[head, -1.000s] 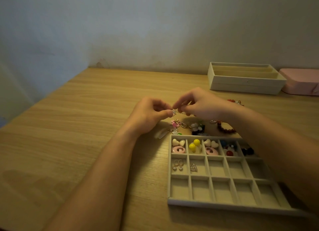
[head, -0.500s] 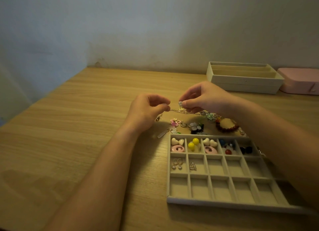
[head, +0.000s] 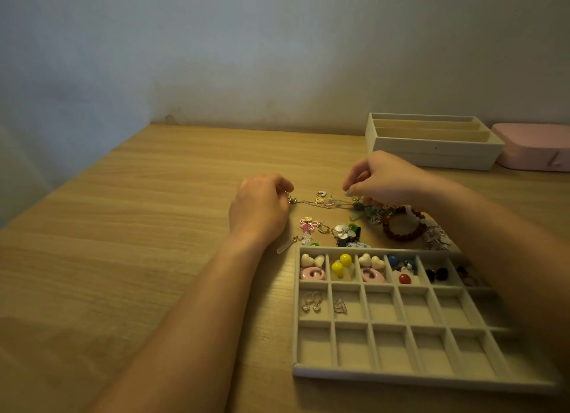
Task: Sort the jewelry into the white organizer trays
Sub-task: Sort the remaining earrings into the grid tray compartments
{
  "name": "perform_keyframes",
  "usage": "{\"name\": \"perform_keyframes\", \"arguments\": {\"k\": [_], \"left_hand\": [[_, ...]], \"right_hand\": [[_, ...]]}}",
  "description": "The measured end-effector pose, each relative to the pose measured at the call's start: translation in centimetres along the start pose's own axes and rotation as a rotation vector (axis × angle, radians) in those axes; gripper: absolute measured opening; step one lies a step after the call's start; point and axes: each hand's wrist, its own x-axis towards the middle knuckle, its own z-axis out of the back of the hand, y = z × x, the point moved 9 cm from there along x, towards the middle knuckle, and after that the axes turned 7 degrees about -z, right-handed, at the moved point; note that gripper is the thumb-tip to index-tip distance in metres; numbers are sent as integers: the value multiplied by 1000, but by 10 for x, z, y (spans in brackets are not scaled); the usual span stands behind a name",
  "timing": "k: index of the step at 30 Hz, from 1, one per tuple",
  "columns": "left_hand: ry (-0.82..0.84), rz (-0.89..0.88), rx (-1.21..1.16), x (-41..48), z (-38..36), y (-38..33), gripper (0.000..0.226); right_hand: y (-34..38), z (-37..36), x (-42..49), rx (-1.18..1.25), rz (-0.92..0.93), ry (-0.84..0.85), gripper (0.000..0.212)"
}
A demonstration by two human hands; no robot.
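My left hand [head: 260,209] and my right hand [head: 384,178] each pinch one end of a thin chain [head: 320,203], stretched low between them over the table. Small charms hang along it. Just behind the gridded white tray [head: 297,344] lies a pile of loose jewelry [head: 342,230], with a red bead bracelet [head: 401,226] at its right. The tray's back row holds heart studs, yellow balls, pink rings, blue and red beads and dark pieces. Its second row holds drop earrings [head: 311,301] and a triangle earring [head: 339,306].
A second white tray [head: 431,153] with long slots stands at the back right against the wall. A pink case [head: 536,149] sits beside it. The wooden table [head: 138,227] runs wide to the left, and its left edge falls away.
My hands have moved apart, and the chain between them is now pulled out long. Both hands have also dropped closer to the table.
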Motion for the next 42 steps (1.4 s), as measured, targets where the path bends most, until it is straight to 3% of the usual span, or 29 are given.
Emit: {"name": "perform_keyframes", "arguments": {"k": [3, 8, 11, 18, 22, 29, 33, 37, 42], "left_hand": [[-46, 63, -43, 8, 4, -1, 24], [213, 44, -46, 21, -18, -18, 41], [244, 67, -60, 35, -13, -5, 49], [403, -46, -89, 37, -20, 16, 17], [413, -87, -70, 34, -19, 19, 14], [462, -70, -81, 26, -12, 24, 14], [481, -53, -111, 23, -12, 24, 17], [468, -35, -161, 23, -12, 18, 15], [406, -92, 31, 26, -14, 10, 12]], "right_hand": [[0, 3, 5, 23, -7, -38, 13], [13, 2, 10, 107, 92, -12, 12], [20, -3, 12, 153, 135, 19, 13], [30, -20, 19, 172, 164, 55, 13], [33, -28, 22, 92, 146, 71, 11], [40, -20, 25, 45, 133, -58, 11], [65, -38, 18, -10, 206, 55, 12], [70, -50, 25, -108, 168, 33, 12], [63, -42, 30, -103, 106, -31, 17]]}}
